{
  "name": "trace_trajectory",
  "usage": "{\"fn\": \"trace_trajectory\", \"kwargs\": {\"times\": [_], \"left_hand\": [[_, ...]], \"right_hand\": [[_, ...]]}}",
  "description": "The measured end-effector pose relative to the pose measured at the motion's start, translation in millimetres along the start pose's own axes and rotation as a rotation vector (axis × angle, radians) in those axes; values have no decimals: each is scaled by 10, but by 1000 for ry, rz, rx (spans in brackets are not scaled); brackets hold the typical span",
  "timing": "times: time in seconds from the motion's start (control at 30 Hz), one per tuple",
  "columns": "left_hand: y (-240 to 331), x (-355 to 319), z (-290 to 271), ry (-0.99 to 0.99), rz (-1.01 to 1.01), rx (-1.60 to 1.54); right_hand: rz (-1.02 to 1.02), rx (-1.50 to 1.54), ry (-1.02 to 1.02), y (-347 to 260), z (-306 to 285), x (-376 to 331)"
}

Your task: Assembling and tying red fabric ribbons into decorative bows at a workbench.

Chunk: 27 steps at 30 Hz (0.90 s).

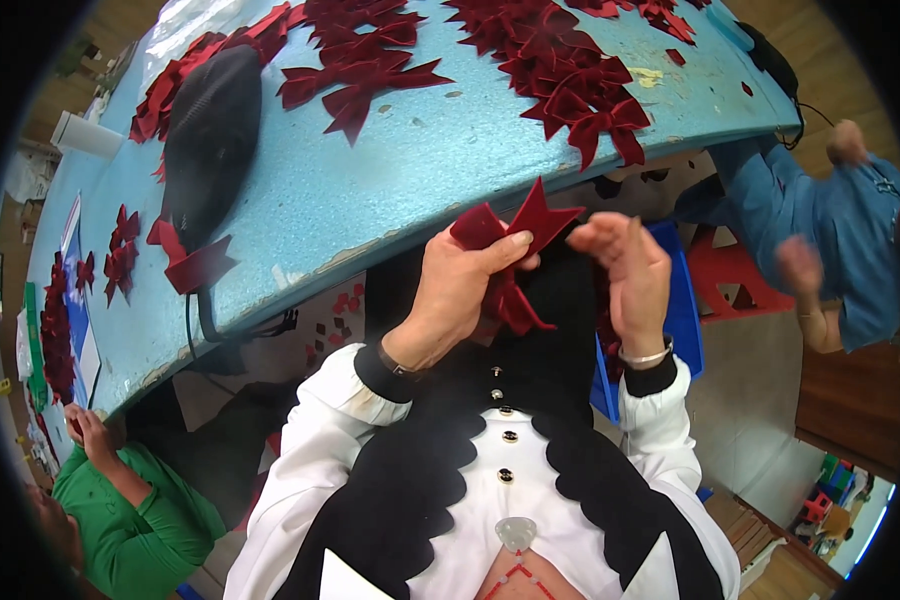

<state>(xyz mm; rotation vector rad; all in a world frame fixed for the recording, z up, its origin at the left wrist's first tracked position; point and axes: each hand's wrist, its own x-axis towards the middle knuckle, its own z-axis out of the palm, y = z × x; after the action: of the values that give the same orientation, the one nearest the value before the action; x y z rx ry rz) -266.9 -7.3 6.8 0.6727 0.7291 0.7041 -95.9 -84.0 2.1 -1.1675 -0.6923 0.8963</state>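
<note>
My left hand pinches a dark red velvet bow between thumb and fingers, just off the table's near edge. Its notched tails point up and down past the thumb. Close on its right is my right hand, slightly blurred, with fingers stretched and a little curved and nothing visible in them. Whether a fingertip brushes the bow's tail I cannot tell. Ahead on the light blue table lie overlapping rows of similar red bows, with another pile of bows to the right.
A black mesh-like object with a cord lies on the table at left, beside a single red bow. A blue bin and a red stool stand at right. People in green and blue sit nearby.
</note>
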Motion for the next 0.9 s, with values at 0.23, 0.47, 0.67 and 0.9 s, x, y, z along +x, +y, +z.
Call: {"fn": "trace_trajectory", "kwargs": {"times": [0.23, 0.47, 0.67, 0.9], "left_hand": [[248, 9, 113, 46, 92, -91], [532, -21, 74, 40, 62, -205], [730, 35, -188, -5, 39, -127], [829, 57, -483, 73, 231, 55]], "right_hand": [[-62, 25, -310, -62, 360, -226], [107, -252, -299, -121, 554, -4], [100, 30, -270, -108, 647, 365], [38, 3, -340, -116, 943, 696]]}}
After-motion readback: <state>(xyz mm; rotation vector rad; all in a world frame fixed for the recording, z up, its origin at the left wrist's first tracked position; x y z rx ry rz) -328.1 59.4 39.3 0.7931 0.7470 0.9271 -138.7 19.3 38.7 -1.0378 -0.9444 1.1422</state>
